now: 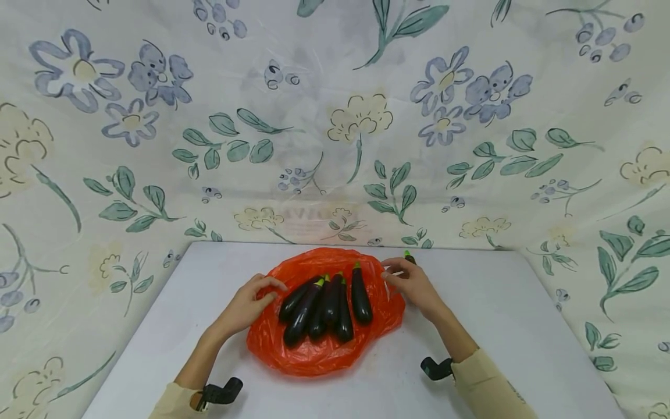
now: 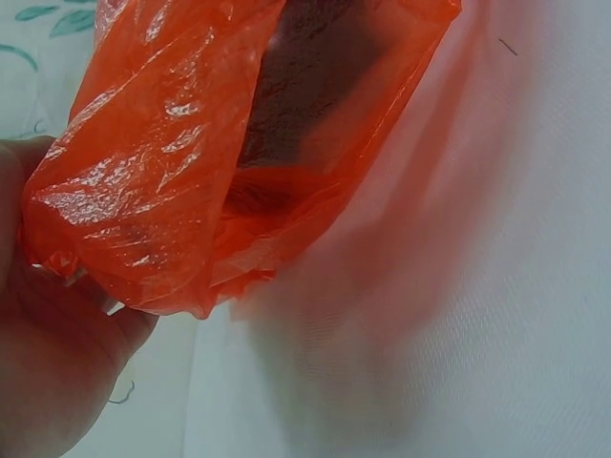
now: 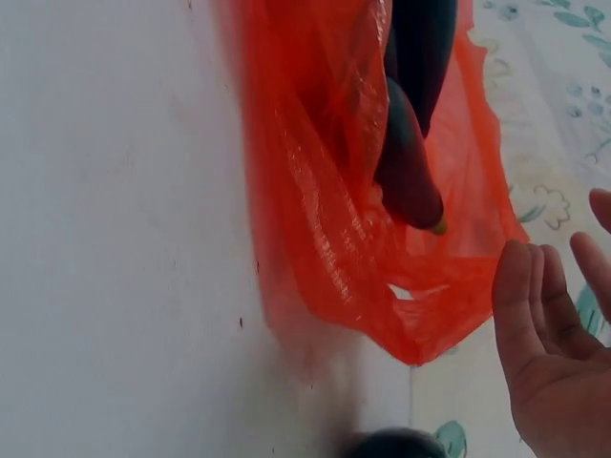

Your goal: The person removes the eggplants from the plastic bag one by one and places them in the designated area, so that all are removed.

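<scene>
Across the upper frame I see a flower-printed sheet [image 1: 314, 122], perhaps with faint lettering [image 1: 302, 216] near centre; a white tabletop [image 1: 471, 302] lies below.

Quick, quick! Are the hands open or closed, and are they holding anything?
Left hand: touching the crinkly, shiny, red-orange plastic bag; can't tell whether it grips.
Right hand: open, fingers at the bag's edge, holding nothing.
</scene>
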Motion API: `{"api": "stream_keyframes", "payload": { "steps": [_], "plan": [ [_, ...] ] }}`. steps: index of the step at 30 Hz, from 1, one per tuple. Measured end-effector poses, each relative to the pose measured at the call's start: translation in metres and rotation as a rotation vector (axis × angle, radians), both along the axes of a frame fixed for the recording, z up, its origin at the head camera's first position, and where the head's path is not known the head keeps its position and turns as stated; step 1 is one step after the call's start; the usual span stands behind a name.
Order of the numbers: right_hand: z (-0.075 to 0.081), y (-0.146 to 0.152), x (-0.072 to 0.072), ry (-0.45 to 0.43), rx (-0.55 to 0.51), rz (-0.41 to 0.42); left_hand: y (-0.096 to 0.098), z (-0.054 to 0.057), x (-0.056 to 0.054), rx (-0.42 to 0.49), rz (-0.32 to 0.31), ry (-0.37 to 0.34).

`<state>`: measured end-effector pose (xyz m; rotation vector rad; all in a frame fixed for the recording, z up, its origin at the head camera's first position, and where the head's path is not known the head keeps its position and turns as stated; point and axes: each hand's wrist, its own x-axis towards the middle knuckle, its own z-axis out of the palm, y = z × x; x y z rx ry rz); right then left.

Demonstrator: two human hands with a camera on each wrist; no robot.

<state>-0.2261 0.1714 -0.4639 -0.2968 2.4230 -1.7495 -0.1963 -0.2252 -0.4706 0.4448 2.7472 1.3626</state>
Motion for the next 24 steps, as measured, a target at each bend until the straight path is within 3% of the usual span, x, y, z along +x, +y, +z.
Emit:
{"api": "stream_keyframes", "payload": {
  "steps": [10,24],
  "plan": [
    [-0.01,-0.017,0.002,-0.02,0.001,0.098,0.001,0.0,0.001,0.007,0.0,0.008],
    [-0.024,-0.034,0.005,-0.086,0.043,0.103,0.002,0.002,0.001,-0.001,0.001,-0.005]
  ]
}}
